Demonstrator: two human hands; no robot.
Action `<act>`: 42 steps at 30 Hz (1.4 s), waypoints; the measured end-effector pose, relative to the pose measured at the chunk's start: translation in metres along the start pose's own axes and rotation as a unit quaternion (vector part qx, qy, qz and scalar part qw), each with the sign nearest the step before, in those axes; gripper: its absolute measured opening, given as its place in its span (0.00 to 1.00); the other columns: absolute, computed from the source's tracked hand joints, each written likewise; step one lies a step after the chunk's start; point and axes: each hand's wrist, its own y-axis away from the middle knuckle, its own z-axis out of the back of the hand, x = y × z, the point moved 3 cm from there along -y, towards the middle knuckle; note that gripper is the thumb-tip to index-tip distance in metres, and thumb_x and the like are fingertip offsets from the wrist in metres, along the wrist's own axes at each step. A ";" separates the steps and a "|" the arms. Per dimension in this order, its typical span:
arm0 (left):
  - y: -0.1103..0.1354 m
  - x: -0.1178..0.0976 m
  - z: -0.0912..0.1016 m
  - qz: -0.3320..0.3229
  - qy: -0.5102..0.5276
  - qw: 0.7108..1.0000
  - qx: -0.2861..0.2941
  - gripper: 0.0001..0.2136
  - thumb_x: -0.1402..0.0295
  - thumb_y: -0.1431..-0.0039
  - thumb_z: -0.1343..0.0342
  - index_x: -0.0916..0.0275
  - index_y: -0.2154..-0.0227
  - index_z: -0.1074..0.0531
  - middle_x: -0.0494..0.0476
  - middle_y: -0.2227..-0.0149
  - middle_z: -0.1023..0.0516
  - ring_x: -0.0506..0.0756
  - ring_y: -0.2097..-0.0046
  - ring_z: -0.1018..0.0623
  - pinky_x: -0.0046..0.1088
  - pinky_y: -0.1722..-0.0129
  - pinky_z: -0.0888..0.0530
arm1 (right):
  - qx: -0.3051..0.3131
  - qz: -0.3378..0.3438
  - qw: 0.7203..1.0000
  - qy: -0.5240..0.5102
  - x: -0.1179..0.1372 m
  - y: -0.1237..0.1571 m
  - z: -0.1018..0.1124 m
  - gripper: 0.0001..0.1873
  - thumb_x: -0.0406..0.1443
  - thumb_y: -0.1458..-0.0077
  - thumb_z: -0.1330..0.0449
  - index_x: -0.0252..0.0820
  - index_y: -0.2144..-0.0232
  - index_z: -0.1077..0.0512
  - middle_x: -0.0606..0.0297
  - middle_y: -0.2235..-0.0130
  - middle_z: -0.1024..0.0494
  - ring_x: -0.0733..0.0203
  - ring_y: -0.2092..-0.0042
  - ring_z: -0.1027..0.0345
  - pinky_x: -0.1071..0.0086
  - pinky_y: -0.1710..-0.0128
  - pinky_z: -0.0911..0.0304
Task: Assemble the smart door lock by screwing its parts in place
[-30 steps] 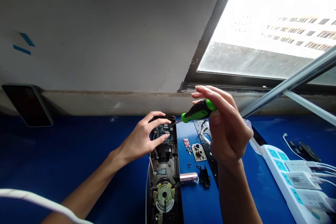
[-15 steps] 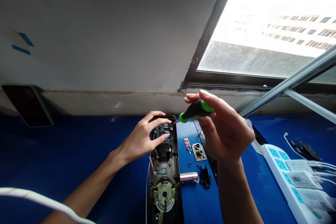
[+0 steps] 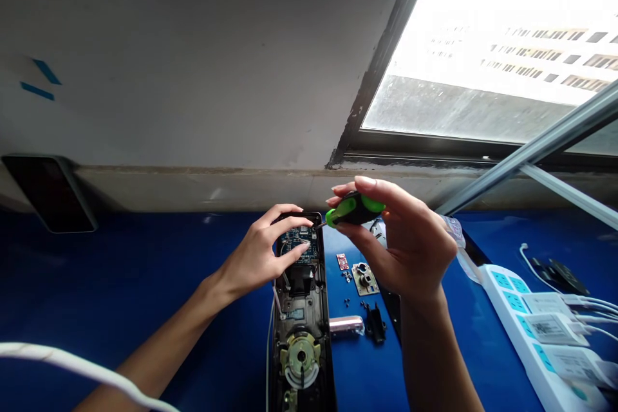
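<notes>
1. lowered and shifted left, the green-and-black screwdriver (image 3: 355, 209) sits pinched in the right hand (image 3: 410, 251), its thin steel tip (image 3: 319, 226) just beside the green circuit board (image 3: 295, 246) at the hand's 9 o'clock.
2. left hand (image 3: 255, 257), nearer, fingers spread over that board, inside the long black lock housing (image 3: 302, 335), running 12 to 6 o'clock.

You have two hands in view: your right hand (image 3: 410, 248) grips one green-and-black screwdriver (image 3: 355, 209), and your left hand (image 3: 258, 254) spreads over one open door lock body (image 3: 302, 315). Below the grip lie one red circuit board (image 3: 342, 261), one metal plate (image 3: 365, 279), one pink cylinder (image 3: 346, 324), one black bracket (image 3: 375, 325) and several tiny screws (image 3: 347, 302), too small to count. Right of the grip sits one power strip (image 3: 519, 318) carrying three white plug adapters (image 3: 550, 328).
</notes>
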 end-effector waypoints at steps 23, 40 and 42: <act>0.000 -0.003 -0.003 -0.032 -0.029 0.999 -0.033 0.13 0.66 0.35 0.37 0.58 0.48 0.22 0.62 0.38 0.26 0.66 0.32 0.28 0.52 0.33 0.26 | -0.012 -0.031 0.999 0.039 -0.004 0.006 -0.001 0.32 0.28 0.47 0.26 0.55 0.42 0.26 0.67 0.48 0.16 0.54 0.55 0.16 0.58 0.57 0.14; 0.008 -0.045 -0.012 -0.176 -0.116 0.977 0.028 0.13 0.68 0.28 0.43 0.61 0.45 0.22 0.65 0.37 0.27 0.69 0.26 0.38 0.56 0.33 0.27 | 0.192 -0.136 0.968 0.091 0.011 0.002 0.056 0.22 0.32 0.47 0.27 0.47 0.52 0.28 0.70 0.63 0.16 0.60 0.63 0.17 0.64 0.59 0.16; 0.010 -0.053 -0.020 -0.207 -0.125 0.968 0.060 0.12 0.68 0.27 0.44 0.61 0.46 0.22 0.65 0.39 0.24 0.68 0.28 0.34 0.55 0.34 0.25 | 0.248 -0.196 0.944 0.096 -0.002 0.006 0.058 0.19 0.35 0.45 0.28 0.46 0.54 0.30 0.70 0.65 0.17 0.61 0.65 0.18 0.65 0.60 0.17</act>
